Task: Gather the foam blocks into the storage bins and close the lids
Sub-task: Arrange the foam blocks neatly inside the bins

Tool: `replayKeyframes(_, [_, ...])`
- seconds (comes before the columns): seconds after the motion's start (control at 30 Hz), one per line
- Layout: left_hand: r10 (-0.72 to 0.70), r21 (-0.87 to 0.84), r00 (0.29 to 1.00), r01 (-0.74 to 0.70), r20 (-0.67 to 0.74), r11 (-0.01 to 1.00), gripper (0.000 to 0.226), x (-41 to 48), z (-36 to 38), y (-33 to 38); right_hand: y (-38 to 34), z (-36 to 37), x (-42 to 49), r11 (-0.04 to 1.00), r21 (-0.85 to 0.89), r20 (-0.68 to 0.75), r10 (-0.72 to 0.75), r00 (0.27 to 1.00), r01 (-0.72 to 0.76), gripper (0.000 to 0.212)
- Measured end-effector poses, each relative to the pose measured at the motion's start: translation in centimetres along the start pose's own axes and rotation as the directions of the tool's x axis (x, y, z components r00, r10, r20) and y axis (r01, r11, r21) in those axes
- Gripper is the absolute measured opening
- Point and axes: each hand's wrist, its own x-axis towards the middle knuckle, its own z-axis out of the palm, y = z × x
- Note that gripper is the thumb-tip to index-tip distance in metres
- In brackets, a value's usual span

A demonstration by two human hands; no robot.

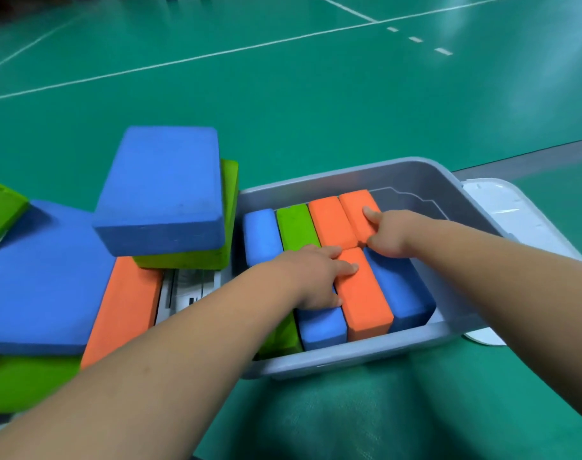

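A grey storage bin [356,356] sits on the green floor, holding several foam blocks on edge in two rows. My left hand [311,277] lies flat on the near row, fingers spread over an orange block [365,300] that stands between two blue blocks, one of them [404,290] to its right. My right hand [390,232] presses on the far row, thumb on the rightmost orange block [356,207]. Left of that block stand another orange, a green block [296,227] and a blue one [261,234]. Neither hand grips a block.
A loose pile of foam blocks lies left of the bin: a blue block [163,190] on a green one, a large blue block [40,277], an orange block [123,307], more green ones. A white lid [511,207] lies under the bin's right side.
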Motion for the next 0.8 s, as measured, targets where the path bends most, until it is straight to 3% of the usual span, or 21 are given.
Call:
replayKeyframes(0.2, [-0.03, 0.149, 0.999, 0.028, 0.011, 0.988, 0.069, -1.6, -0.3, 0.8, -0.4, 0.7, -0.2, 0.999, -0.043, -0.017, 0.032, 0.999, -0.033, 0.086])
replayKeyframes(0.27, [-0.023, 0.232, 0.999, 0.029, -0.031, 0.972, 0.057, -2.4, -0.8, 0.7, -0.7, 0.7, -0.8, 0.996, -0.058, -0.029, 0.065, 0.997, -0.066, 0.082])
replayKeyframes(0.4, [-0.02, 0.267, 0.981, 0.071, -0.192, 0.961, 0.032, -5.4, -3.7, 0.8, -1.6, 0.1, -2.1, 0.988, -0.154, -0.195, -0.005, 0.981, -0.025, 0.04])
replayKeyframes(0.53, [-0.034, 0.228, 0.878, 0.162, -0.478, 0.96, 0.032, -9.7, -8.5, 0.3, -2.7, -1.2, -2.8, 0.994, -0.067, -0.266, -0.099, 0.959, 0.084, 0.03])
replayKeyframes(0.67, [-0.149, 0.157, 0.751, 0.32, -0.644, 0.934, 0.05, -12.8, -10.1, -2.3, -4.4, -2.0, -3.7, 0.981, -0.006, -0.316, -0.188, 0.93, 0.196, 0.031])
replayKeyframes(0.73, [-0.283, 0.168, 0.728, 0.479, -0.625, 0.861, 0.078, -13.6, -9.6, -4.3, -5.4, -2.1, -4.0, 0.973, -0.017, -0.344, -0.223, 0.912, 0.231, 0.029])
replayKeyframes(0.8, [-0.389, 0.152, 0.732, 0.552, -0.559, 0.82, 0.105, -14.0, -8.4, -6.1, -6.5, -2.0, -4.3, 0.965, -0.021, -0.365, -0.252, 0.896, 0.262, 0.027])
